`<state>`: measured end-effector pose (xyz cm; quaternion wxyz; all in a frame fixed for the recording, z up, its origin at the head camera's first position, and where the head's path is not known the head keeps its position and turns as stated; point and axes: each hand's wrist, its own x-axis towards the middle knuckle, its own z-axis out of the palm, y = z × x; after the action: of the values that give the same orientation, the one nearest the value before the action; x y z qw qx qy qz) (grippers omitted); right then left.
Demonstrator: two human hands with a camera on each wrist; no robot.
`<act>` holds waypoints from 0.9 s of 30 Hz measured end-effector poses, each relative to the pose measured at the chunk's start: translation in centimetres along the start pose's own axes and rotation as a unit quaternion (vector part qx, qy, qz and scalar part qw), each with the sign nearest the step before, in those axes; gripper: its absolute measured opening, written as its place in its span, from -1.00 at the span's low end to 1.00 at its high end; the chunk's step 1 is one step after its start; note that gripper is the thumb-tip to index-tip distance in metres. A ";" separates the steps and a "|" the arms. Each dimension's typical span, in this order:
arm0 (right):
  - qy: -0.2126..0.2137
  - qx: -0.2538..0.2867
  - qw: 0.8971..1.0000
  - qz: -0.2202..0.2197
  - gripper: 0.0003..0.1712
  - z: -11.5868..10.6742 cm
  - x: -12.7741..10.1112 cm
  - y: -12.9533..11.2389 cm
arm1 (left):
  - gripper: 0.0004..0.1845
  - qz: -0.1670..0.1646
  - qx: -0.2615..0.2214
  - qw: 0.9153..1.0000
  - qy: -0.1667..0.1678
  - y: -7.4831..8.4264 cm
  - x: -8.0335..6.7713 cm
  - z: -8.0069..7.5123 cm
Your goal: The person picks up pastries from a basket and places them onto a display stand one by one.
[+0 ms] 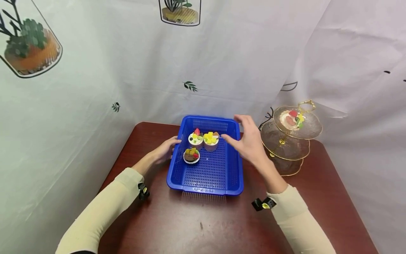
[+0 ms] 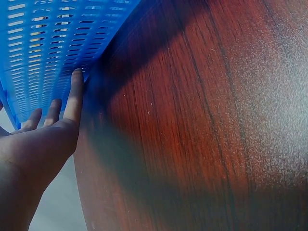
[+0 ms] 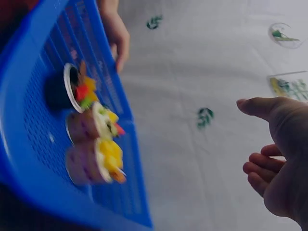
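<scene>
A blue plastic basket point(image 1: 206, 176) stands on the table. Inside it are a toy dessert cup with a strawberry on top point(image 1: 196, 138), a toy dessert cup with yellow cubes point(image 1: 210, 141) and a dark toy dessert cup point(image 1: 191, 156). My left hand point(image 1: 165, 150) holds the basket by its left side, fingers point(image 2: 74, 98) against the outer slotted wall and thumb at the rim. Over the basket's right edge hovers my right hand point(image 1: 250, 141), its thumb and fingers apart with nothing between them. In the right wrist view that hand point(image 3: 281, 154) appears clear of the cups.
A three-tier glass stand point(image 1: 285, 151) with gold trim is at the table's right. On its top plate sits a fruit-topped toy tart point(image 1: 291, 120). White printed cloth point(image 1: 222, 70) hangs behind the brown table point(image 1: 203, 225).
</scene>
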<state>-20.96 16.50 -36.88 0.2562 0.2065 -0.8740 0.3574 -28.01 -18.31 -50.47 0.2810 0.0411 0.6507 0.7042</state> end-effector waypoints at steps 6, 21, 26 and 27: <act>-0.059 0.039 0.997 0.043 -0.20 3.5 0.0 -0.6 | -0.45 0.004 -0.008 1.000 -0.004 0.1 -0.1 0.1; -0.139 0.087 0.985 0.058 -0.15 9.8 -0.9 -1.2 | -0.45 0.009 -0.007 1.000 -0.006 0.0 -0.2 -0.1; -0.162 0.106 0.980 0.051 -0.15 11.3 -1.5 -1.2 | -0.48 0.012 -0.013 1.000 -0.010 0.0 -0.1 0.0; -0.168 0.104 0.979 0.051 -0.15 11.6 -1.6 -1.1 | -0.48 0.012 -0.014 1.000 -0.010 0.0 -0.1 0.0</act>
<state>-22.57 7.60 -44.33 0.0644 0.2444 -0.8719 0.4195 -27.93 -18.33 -50.47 0.2796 0.0526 0.6374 0.7161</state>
